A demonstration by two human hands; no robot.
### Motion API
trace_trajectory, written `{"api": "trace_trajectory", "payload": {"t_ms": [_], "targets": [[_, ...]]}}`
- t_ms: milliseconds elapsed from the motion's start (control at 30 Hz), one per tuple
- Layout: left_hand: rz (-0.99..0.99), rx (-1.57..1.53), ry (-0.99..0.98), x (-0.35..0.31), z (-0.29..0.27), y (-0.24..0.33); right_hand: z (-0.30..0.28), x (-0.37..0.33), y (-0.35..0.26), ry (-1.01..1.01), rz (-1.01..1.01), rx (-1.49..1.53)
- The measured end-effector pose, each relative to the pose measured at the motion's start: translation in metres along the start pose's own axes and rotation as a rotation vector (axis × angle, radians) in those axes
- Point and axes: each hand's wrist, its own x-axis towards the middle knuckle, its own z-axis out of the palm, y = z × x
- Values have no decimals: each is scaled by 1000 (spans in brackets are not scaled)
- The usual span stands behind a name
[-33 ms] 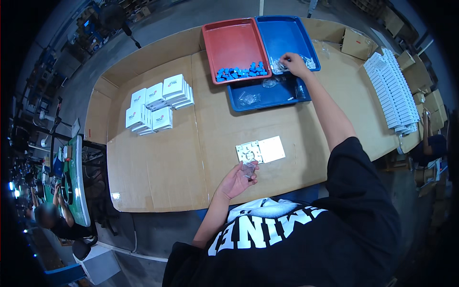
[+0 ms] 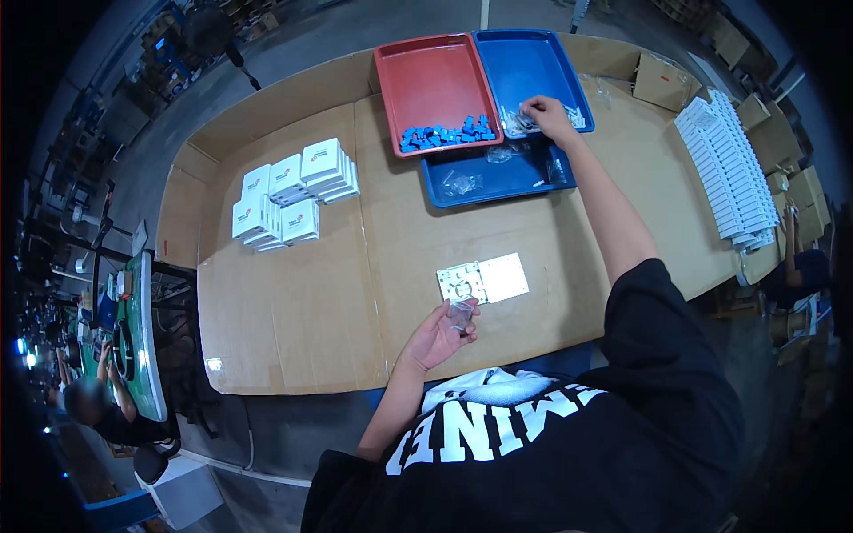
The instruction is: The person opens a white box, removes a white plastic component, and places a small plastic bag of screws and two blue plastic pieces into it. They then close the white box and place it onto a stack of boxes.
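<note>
My left hand (image 2: 432, 343) is near the table's front edge, its fingers closed on a small clear plastic bag (image 2: 459, 314). Just beyond it lies an opened white case (image 2: 505, 278); its left half (image 2: 462, 282) shows a moulded inside with cut-outs, and its right half is flat and plain. My right hand (image 2: 548, 116) reaches into the far blue tray (image 2: 524, 67), over a heap of small white parts (image 2: 573, 116). Its fingertips are pinched together among these parts. Whatever they hold is too small to make out.
Left of the blue tray stands a red tray (image 2: 431, 80) with blue pieces (image 2: 449, 133). A nearer blue tray (image 2: 489, 192) holds clear bags (image 2: 462, 183). White boxes (image 2: 300, 218) are stacked at left, and rows of white cases (image 2: 724, 169) at right. Cardboard walls (image 2: 293, 111) edge the table.
</note>
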Motion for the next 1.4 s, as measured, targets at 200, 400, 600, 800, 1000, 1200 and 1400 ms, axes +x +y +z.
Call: {"api": "trace_trajectory", "payload": {"t_ms": [200,400,600,800,1000,1200,1400], "targets": [[33,-87,-4,-1,7,-1,4,-58,-28,94,290,828],[166,-70,140,9,56,14,57,-194,-94,-39,308,691],[147,92,238,13,74,23,78,-267,-154,-198,305,836],[139,131,248,7,80,17,62,-257,-171,-484,210,527],[95,227,252,7,83,16,57,-237,-183,-696,-147,416],[125,274,289,6,75,16,67,-227,-185,-1098,-73,342],[145,233,241,6,76,18,67,-233,-184,-994,-27,457]]}}
